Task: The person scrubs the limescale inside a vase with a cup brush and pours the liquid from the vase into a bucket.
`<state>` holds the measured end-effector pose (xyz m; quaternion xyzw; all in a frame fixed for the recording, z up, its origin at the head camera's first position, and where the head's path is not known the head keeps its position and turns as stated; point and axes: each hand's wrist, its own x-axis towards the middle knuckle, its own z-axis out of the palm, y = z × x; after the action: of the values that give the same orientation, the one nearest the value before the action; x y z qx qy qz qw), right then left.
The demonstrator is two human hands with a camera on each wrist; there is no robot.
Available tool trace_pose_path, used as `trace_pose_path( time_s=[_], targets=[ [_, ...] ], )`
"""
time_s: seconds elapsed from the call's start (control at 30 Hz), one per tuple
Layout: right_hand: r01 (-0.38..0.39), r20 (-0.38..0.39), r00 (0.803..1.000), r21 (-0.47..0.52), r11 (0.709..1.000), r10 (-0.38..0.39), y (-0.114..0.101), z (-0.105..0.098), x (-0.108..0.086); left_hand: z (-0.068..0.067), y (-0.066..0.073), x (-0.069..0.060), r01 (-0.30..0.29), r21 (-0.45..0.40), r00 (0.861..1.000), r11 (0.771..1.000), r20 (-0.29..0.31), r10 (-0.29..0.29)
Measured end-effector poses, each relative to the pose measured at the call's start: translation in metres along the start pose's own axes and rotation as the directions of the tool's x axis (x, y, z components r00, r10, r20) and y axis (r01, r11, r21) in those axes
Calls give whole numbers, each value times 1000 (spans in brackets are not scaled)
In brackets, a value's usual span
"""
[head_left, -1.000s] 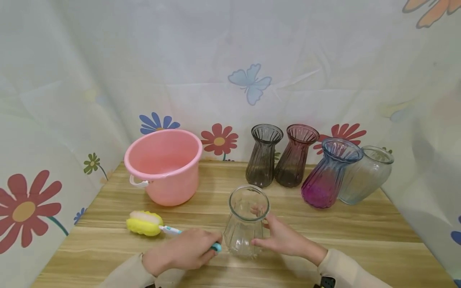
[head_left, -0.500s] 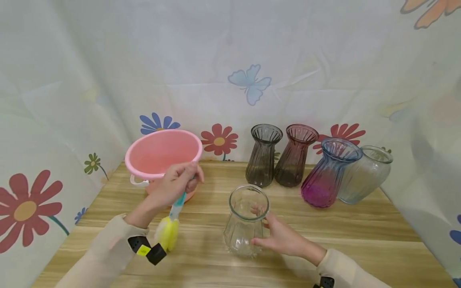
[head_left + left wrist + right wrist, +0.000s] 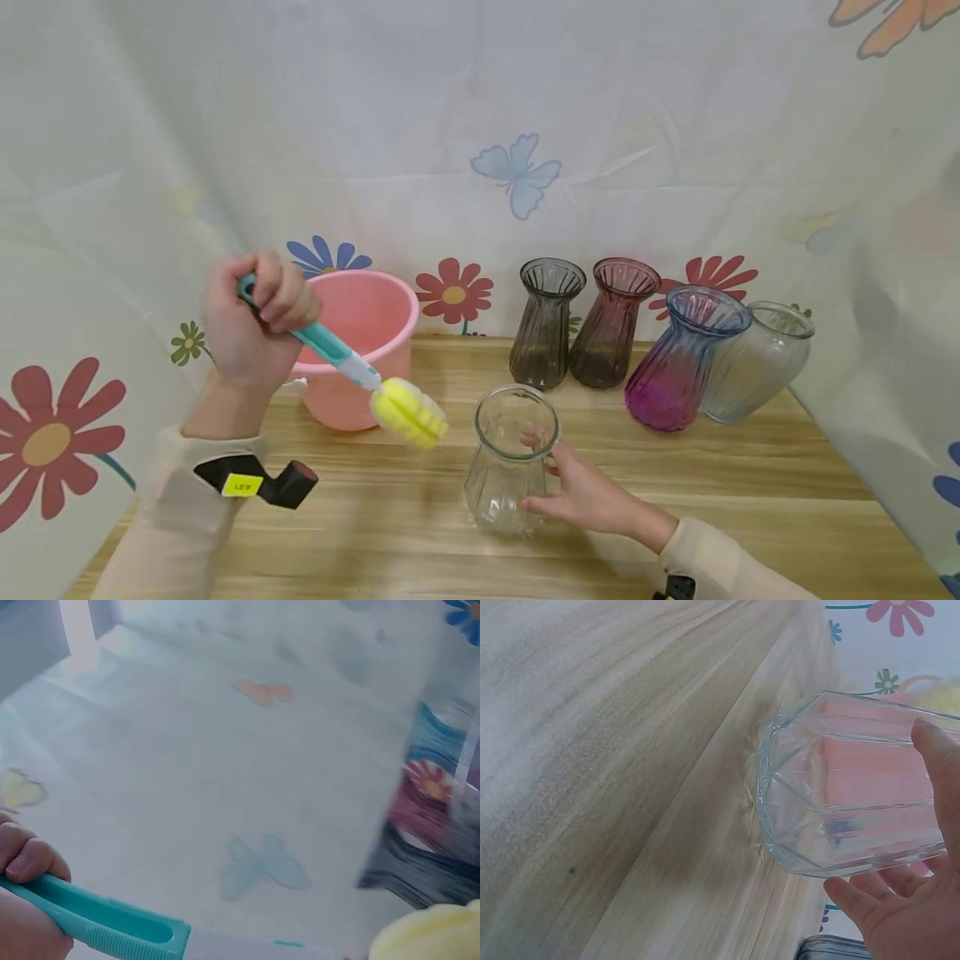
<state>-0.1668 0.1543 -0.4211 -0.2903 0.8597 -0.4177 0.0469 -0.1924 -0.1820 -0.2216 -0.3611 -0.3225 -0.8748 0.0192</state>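
My left hand [image 3: 258, 321] grips the teal handle of a sponge bottle brush [image 3: 330, 346], raised in front of the pink bucket. The brush slants down to the right, its yellow sponge head [image 3: 408, 412] in the air left of a clear glass vase [image 3: 501, 496]. That vase stands upright on the table, and my right hand [image 3: 592, 496] holds it from the right side, thumb in front and fingers behind. In the left wrist view the teal handle [image 3: 135, 922] shows up close. The right wrist view has the vase's faceted base [image 3: 780, 787] on the wood.
The pink bucket [image 3: 360, 396] stands at the back left, partly behind my left hand. Along the back right are a grey vase [image 3: 543, 342], a dark red vase [image 3: 609, 337], a blue-and-purple vase [image 3: 678, 367] and another clear vase [image 3: 757, 367]. A printed curtain [image 3: 637, 150] surrounds the wooden table [image 3: 750, 517].
My left hand has lifted the bottle brush off the table and swung it up and left, turning the sponge head toward the right. My right hand has stayed on the clear vase.
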Motion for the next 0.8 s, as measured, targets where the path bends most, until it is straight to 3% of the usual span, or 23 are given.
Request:
trace_pose_path(
  time_s=[0.1, 0.17, 0.3, 0.4, 0.5, 0.67, 0.8],
  targets=[
    [0, 0, 1000, 1, 1000, 0, 1, 0, 0, 13, 18, 8, -110, -181, 994, 977, -24, 107],
    [-4, 1, 1000, -1, 1000, 4, 1, 1, 0, 21, 25, 13, -163, -249, 986, 955, -54, 155],
    [-28, 3, 1000, -6, 1000, 28, 1, 1, 0, 35, 23, 18, -199, -329, 980, 923, -93, 178],
    [-32, 4, 999, -7, 999, 32, 2, 0, 0, 42, 10, 21, -162, -368, 987, 916, -62, 150],
    [-28, 5, 1000, -5, 1000, 28, 3, 0, 0, 47, -6, 23, -107, -354, 994, 929, -19, 107],
    [-28, 8, 1000, 7, 1000, 28, 2, 0, 1, 53, -28, 31, -4, -218, 996, 976, 82, 23],
    [-15, 5, 1000, 3, 1000, 15, 1, 0, 1, 57, -41, 38, 74, -114, 983, 991, 174, -53]
  ],
)
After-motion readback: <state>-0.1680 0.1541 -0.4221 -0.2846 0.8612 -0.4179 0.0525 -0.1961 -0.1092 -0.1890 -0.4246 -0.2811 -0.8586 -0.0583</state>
